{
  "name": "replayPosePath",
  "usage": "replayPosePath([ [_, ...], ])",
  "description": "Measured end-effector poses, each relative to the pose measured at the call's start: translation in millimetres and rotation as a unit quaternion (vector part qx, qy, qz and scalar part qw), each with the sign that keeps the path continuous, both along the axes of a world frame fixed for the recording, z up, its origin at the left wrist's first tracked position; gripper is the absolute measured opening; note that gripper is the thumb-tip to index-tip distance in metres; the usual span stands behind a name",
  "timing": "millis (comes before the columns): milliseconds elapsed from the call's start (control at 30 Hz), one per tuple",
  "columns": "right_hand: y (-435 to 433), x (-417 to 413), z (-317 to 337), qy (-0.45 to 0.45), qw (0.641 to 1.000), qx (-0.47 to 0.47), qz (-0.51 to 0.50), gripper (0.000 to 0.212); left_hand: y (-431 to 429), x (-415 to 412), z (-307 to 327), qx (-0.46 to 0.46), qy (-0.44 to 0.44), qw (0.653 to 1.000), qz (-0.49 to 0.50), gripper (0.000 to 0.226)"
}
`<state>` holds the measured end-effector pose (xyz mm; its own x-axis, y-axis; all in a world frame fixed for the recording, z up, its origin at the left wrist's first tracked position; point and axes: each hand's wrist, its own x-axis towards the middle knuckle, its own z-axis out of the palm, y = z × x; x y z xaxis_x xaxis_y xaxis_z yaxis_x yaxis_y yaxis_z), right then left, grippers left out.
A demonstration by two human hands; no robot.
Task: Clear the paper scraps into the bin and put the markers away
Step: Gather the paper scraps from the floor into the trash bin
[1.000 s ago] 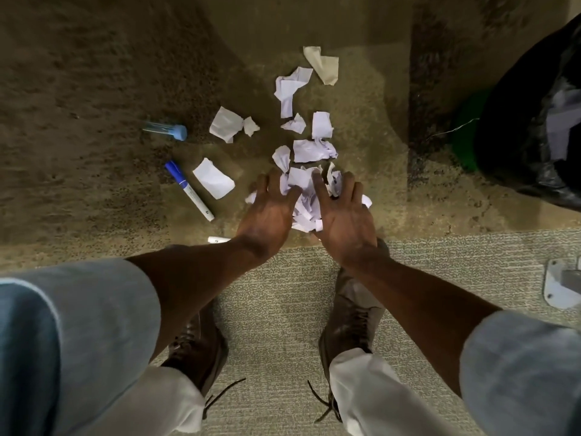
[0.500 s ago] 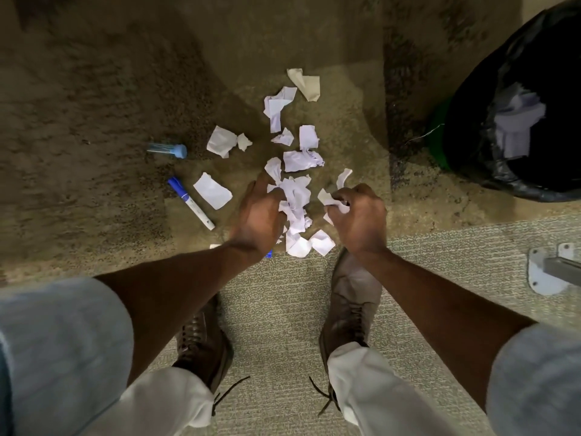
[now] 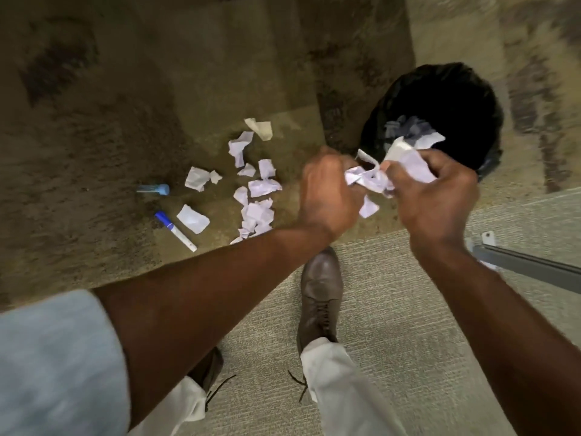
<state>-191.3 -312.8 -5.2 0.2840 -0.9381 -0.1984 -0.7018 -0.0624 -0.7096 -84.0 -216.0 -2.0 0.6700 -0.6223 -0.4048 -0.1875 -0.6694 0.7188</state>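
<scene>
Both hands hold one crumpled bunch of white paper scraps (image 3: 374,179) raised off the floor, just in front of the bin. My left hand (image 3: 327,196) is closed on its left side, my right hand (image 3: 437,196) on its right side. The bin (image 3: 440,86) has a black liner and some paper inside. Several loose scraps (image 3: 257,187) lie on the brown carpet to the left. A marker with a blue cap and white barrel (image 3: 176,231) lies further left, and a small blue marker or cap (image 3: 154,189) above it.
My two brown shoes (image 3: 319,297) stand on a lighter ribbed carpet below the hands. A grey metal bar with a white bracket (image 3: 515,262) sits at the right edge. A tan scrap (image 3: 261,129) lies at the far end of the pile.
Both hands closed on a bunch of scraps from the pile, lifted it and carried it right toward the bin. The view swung right, bringing the bin fully in.
</scene>
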Motion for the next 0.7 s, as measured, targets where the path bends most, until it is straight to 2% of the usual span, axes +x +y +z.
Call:
replayPosePath([
  [167,-69,-24,12,0.014,0.995,0.033,-0.089,0.026,-84,-16,30,0.005,0.041,0.999,-0.024,0.01],
  [267,-104,-30,8,0.02,0.989,0.099,-0.11,0.025,-121,-15,35,0.01,0.041,0.997,-0.072,0.015],
  [400,-120,-28,1,0.002,0.977,0.172,-0.129,0.009,-136,-9,29,0.003,0.064,0.986,-0.156,0.04],
  [467,-121,-24,-4,0.017,0.979,0.166,-0.115,0.018,-132,-4,27,-0.012,0.098,0.983,-0.153,0.057],
  [533,-117,-20,-10,0.001,0.977,0.169,-0.13,0.031,-120,2,22,-0.019,0.077,0.985,-0.151,0.066],
  [600,-107,-17,-12,0.041,0.986,0.115,-0.113,0.042,-99,8,13,-0.028,0.018,0.989,-0.147,0.054],
  [667,-91,-17,-12,0.107,0.992,0.027,-0.054,0.041,-71,16,4,-0.028,0.0,0.994,-0.109,0.03],
  [700,-82,-17,-12,0.111,0.993,0.004,-0.03,0.037,-54,20,-2,-0.019,0.006,0.997,-0.078,0.02],
])
